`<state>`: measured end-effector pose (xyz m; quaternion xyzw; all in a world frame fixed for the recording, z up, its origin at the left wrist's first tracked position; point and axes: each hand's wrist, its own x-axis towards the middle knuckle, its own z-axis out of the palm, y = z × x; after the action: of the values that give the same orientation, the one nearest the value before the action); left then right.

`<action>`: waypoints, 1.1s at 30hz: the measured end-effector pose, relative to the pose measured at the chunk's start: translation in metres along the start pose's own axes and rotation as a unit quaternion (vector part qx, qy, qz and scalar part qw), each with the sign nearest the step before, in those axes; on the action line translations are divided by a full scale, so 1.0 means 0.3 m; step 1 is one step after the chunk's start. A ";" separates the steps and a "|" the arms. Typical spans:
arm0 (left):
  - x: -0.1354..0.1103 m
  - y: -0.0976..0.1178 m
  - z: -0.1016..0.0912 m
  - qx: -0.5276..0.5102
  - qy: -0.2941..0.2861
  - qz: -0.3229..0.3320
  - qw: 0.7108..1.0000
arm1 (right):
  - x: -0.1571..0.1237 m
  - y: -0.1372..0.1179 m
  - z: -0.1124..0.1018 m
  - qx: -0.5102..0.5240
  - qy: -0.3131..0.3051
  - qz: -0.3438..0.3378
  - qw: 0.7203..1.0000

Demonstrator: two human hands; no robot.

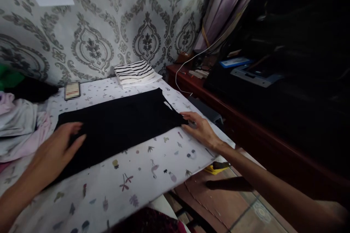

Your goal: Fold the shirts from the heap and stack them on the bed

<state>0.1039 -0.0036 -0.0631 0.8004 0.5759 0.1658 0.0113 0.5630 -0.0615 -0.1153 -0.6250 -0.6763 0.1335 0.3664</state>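
A black garment [117, 123] lies spread flat on a table covered with a white patterned cloth [142, 174]. My left hand [58, 145] rests on the garment's left end, fingers stretched out flat. At the garment's right edge, my right hand [198, 127] touches the black fabric with its fingers extended and close together. Neither hand grips anything that I can see.
A folded black-and-white striped cloth [133, 72] sits at the table's far edge by the patterned wall. A small card-like object [72, 90] lies at the back left. Loose pink and white clothes [19, 123] pile at the left. A dark wooden desk [246, 123] stands right.
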 end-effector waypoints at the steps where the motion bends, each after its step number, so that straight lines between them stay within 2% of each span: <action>1: 0.071 0.086 0.008 -0.040 -0.009 0.026 0.999 | 0.000 0.000 0.000 0.007 0.003 -0.004 1.000; 4: 0.295 0.328 0.078 -0.109 -0.060 0.137 0.983 | 0.010 -0.008 -0.011 0.018 0.000 -0.013 1.000; 6: 0.426 0.447 0.152 -0.124 -0.092 0.167 0.974 | 0.017 -0.013 -0.022 0.015 -0.008 -0.015 1.000; 8: 0.525 0.526 0.230 -0.106 -0.117 0.159 0.975 | 0.022 -0.010 -0.028 0.011 -0.020 -0.011 1.000; 10: 0.587 0.570 0.295 -0.075 -0.138 0.136 0.978 | 0.025 0.001 -0.027 0.017 -0.029 -0.005 0.999; 13: 0.627 0.587 0.356 -0.054 -0.145 0.104 0.982 | 0.026 0.022 -0.015 0.034 -0.035 0.007 0.999; 17: 0.632 0.556 0.381 -0.101 -0.141 0.106 0.979 | 0.028 0.031 -0.003 0.039 -0.026 0.023 0.999; 20: 0.629 0.522 0.378 -0.172 -0.087 0.092 0.977 | 0.033 0.026 -0.005 0.031 -0.023 0.025 0.999; 22: 0.632 0.503 0.375 -0.221 -0.042 0.046 0.973 | 0.039 0.025 -0.007 0.018 -0.023 0.026 0.999; 24: 0.638 0.494 0.374 -0.241 -0.037 0.008 0.970 | 0.046 0.028 -0.007 -0.002 -0.019 0.027 0.999; 27: 0.643 0.501 0.378 -0.207 -0.053 0.010 0.977 | 0.059 0.039 -0.002 -0.030 -0.012 0.021 0.999; 33: 0.609 0.539 0.376 -0.008 -0.081 0.069 0.994 | 0.071 0.044 0.004 -0.027 -0.003 0.050 0.998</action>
<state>0.3353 0.1307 -0.0897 0.8492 0.5148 0.1049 0.0525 0.5730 -0.0387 -0.1175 -0.6671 -0.6487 0.1355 0.3404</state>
